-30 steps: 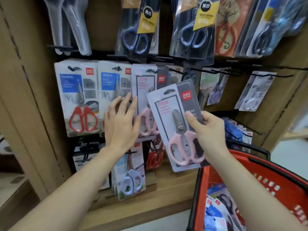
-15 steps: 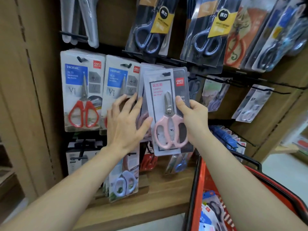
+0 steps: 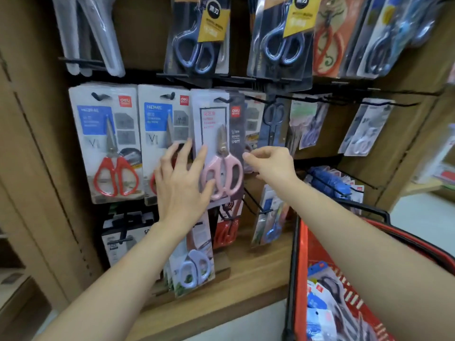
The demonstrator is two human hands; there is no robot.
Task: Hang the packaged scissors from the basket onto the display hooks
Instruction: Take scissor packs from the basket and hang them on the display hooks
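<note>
Your left hand (image 3: pixel 181 190) has its fingers straight and spread, pressing flat on the pink scissors pack (image 3: pixel 211 124). Your right hand (image 3: pixel 273 166) has its fingers curled at the pack's right edge; I cannot tell whether they are pinching it. The pack hangs on a display hook (image 3: pixel 221 100) in the middle row. The red basket (image 3: pixel 299 254), lower right, holds further packs (image 3: pixel 320 291).

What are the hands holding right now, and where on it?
Left hand only presses flat on the pink scissors pack, lower left. Right hand has fingertips at the pack's right edge; whether they pinch it cannot be told.
</note>
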